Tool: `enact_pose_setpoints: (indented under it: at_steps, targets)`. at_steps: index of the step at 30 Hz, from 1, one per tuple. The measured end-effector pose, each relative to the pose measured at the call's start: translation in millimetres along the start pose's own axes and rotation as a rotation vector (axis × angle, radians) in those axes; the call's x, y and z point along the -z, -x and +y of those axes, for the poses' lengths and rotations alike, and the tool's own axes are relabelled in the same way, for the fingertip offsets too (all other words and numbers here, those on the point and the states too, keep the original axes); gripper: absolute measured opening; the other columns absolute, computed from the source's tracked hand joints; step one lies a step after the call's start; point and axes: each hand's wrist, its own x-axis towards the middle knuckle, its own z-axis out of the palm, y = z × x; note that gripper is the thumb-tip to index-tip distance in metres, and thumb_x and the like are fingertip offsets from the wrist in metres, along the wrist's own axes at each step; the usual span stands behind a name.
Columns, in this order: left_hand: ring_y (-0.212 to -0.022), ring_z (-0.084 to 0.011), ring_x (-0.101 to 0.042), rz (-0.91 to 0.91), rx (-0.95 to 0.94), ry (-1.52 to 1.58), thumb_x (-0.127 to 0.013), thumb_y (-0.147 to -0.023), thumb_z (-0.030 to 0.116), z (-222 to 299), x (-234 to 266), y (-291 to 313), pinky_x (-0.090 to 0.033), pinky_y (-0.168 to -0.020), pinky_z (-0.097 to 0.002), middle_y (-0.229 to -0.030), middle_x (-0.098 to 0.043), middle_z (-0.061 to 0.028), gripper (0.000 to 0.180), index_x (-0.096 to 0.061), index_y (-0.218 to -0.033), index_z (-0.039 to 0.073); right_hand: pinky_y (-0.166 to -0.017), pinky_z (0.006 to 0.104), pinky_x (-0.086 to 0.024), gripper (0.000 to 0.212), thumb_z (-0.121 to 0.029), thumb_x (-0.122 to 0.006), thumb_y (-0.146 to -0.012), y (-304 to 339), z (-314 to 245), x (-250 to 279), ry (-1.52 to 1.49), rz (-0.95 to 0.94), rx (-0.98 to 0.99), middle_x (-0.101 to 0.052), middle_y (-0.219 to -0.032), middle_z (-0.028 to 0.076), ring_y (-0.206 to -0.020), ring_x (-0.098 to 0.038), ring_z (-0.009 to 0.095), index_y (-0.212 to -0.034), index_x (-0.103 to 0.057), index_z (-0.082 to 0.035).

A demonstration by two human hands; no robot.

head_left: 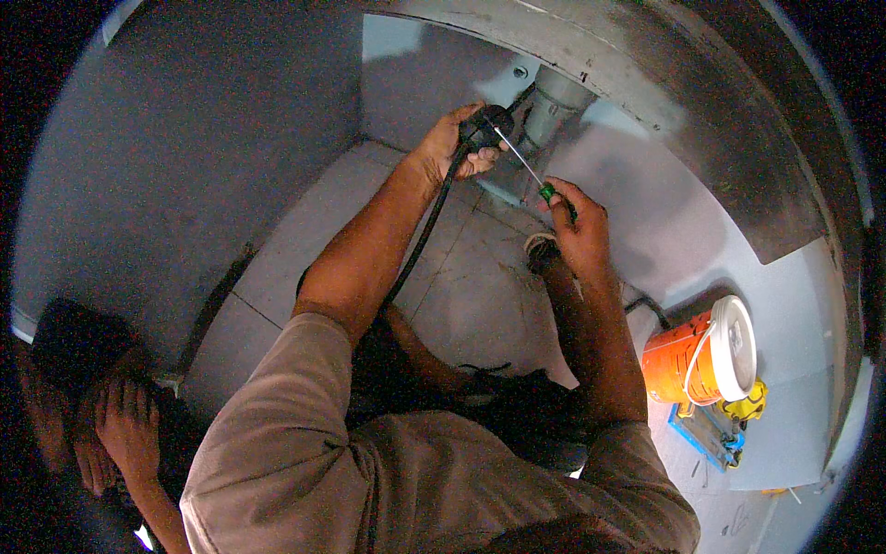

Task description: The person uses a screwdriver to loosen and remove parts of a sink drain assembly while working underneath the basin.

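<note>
My left hand is closed around a black rounded fitting, raised in front of the grey pipe under the overhanging slab. A black cable runs from the fitting down past my left forearm. In my right hand is a screwdriver with a green handle and a long metal shaft. The shaft slants up and left, its tip at the fitting's near side. Whether the tip sits in a screw is too small to make out.
A grey pipe stands against the wall beyond my hands. The slab's edge curves overhead. To the right lies an orange bucket with a white lid, beside a blue-edged tray. Another person's hand rests at lower left.
</note>
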Motion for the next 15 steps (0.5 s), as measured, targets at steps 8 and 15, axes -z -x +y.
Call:
enact_pose_setpoints:
  at_steps: [8, 15]
  targets:
    - [-0.054, -0.0231, -0.051, -0.080, -0.021, -0.047, -0.041, -0.100, 0.044, 0.7, 0.0, -3.4, -0.037, -0.040, -0.0276, -0.086, -0.062, -0.0254, 0.046, -0.055, -0.106, 0.000, -0.090, 0.0334, -0.048, 0.035, 0.001, -0.064, -0.083, 0.8, 9.4, -0.2, 0.016, 0.080, -0.047, -0.067, -0.108, 0.014, -0.099, -0.064, 0.023, -0.118, -0.063, -0.004]
    - [-0.055, -0.0233, -0.053, 0.051, -0.026, -0.091, -0.043, -0.098, 0.046, 0.4, -3.3, -0.2, -0.041, -0.041, -0.0282, -0.087, -0.063, -0.0234, 0.044, -0.057, -0.109, 0.006, -0.082, 0.0372, -0.050, 0.035, 0.006, -0.067, -0.074, 3.5, -9.2, -13.1, 0.155, 0.258, 0.237, -0.065, -0.100, 0.015, -0.088, -0.063, 0.024, -0.108, -0.063, -0.004]
